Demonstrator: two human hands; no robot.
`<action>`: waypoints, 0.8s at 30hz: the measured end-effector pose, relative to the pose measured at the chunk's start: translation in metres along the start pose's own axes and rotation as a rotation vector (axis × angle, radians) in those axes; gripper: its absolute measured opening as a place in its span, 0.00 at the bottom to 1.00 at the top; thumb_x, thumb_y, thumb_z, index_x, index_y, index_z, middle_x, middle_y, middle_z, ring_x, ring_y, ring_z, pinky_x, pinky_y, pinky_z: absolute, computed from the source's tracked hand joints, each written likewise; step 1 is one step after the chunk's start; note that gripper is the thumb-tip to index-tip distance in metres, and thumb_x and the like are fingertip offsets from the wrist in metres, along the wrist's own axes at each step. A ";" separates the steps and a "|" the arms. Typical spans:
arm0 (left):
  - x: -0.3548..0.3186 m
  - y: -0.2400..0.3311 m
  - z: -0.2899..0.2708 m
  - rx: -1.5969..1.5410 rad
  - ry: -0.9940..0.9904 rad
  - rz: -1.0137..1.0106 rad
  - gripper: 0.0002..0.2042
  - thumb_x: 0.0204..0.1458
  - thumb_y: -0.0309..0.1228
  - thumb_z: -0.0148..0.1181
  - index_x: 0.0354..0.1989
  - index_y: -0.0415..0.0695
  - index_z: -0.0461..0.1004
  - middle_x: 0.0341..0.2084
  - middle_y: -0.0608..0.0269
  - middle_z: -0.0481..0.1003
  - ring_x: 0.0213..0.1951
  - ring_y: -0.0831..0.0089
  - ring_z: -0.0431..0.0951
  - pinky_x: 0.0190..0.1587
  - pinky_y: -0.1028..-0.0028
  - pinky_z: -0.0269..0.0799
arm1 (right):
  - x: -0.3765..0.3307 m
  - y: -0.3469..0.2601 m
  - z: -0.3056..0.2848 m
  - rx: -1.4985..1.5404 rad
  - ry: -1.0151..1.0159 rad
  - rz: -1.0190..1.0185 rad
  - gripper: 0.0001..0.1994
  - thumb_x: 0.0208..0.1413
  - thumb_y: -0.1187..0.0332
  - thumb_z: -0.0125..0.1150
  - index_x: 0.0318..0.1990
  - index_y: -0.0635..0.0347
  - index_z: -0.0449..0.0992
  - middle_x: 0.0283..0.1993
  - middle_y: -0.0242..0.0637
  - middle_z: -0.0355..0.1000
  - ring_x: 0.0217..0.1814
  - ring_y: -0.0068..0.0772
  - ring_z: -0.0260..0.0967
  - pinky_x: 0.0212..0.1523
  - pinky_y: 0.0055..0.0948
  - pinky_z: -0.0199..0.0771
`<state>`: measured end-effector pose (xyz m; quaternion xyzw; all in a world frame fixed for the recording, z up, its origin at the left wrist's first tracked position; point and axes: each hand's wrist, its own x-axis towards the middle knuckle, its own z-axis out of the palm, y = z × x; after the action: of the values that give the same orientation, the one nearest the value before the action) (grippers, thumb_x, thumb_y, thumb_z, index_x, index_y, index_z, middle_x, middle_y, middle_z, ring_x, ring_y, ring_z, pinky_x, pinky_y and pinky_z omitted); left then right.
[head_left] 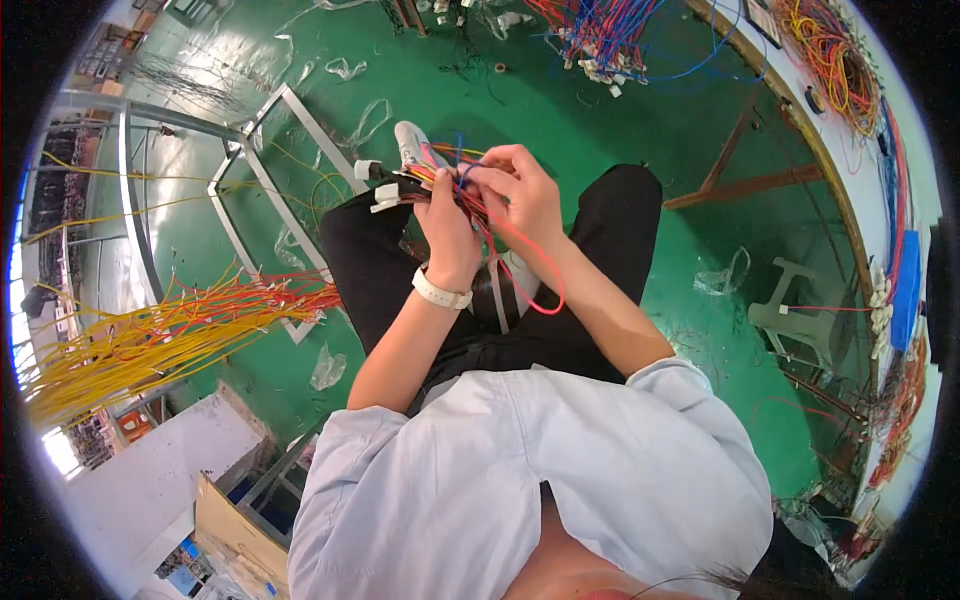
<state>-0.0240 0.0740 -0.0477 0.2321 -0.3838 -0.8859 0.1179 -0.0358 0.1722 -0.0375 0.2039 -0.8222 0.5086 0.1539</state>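
The left hand (447, 215) is closed around a bundle of thin red, orange and blue insulated wires (462, 190) ending in small white plastic connectors (385, 193). The right hand (525, 190) pinches the same wires between its fingertips, just beside the left.

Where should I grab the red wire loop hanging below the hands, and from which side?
Probably at the bottom of the red wire loop, where it curves free over the black trousers. Come from the person's right, below the right hand: the left hand and wire bundle crowd the other side.

Head-worn fisheye, looking steeply down, close, rim probably distorted
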 end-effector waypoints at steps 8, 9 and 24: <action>0.005 0.016 -0.010 0.186 -0.105 -0.149 0.07 0.59 0.28 0.47 0.35 0.38 0.71 0.27 0.65 0.73 0.29 0.77 0.74 0.32 0.78 0.70 | 0.019 0.015 -0.010 0.592 -0.256 0.258 0.07 0.52 0.69 0.61 0.37 0.61 0.80 0.48 0.38 0.67 0.50 0.33 0.66 0.50 0.29 0.66; 0.009 0.020 -0.017 0.213 -0.129 -0.266 0.08 0.59 0.28 0.46 0.36 0.38 0.71 0.27 0.64 0.74 0.29 0.75 0.75 0.32 0.77 0.71 | 0.020 0.018 -0.012 0.617 -0.272 0.207 0.07 0.52 0.69 0.61 0.37 0.61 0.80 0.48 0.38 0.67 0.50 0.33 0.66 0.50 0.29 0.66; 0.111 -0.014 -0.069 -0.220 -0.073 -0.513 0.06 0.55 0.23 0.38 0.30 0.39 0.64 0.23 0.61 0.69 0.26 0.68 0.73 0.34 0.69 0.79 | -0.051 -0.032 0.020 0.229 -0.202 -0.520 0.08 0.35 0.72 0.60 0.14 0.58 0.66 0.20 0.40 0.64 0.30 0.43 0.63 0.33 0.40 0.66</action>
<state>-0.0856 -0.0030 -0.1348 0.2752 -0.2180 -0.9310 -0.0995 0.0228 0.1501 -0.0451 0.4733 -0.6907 0.5187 0.1725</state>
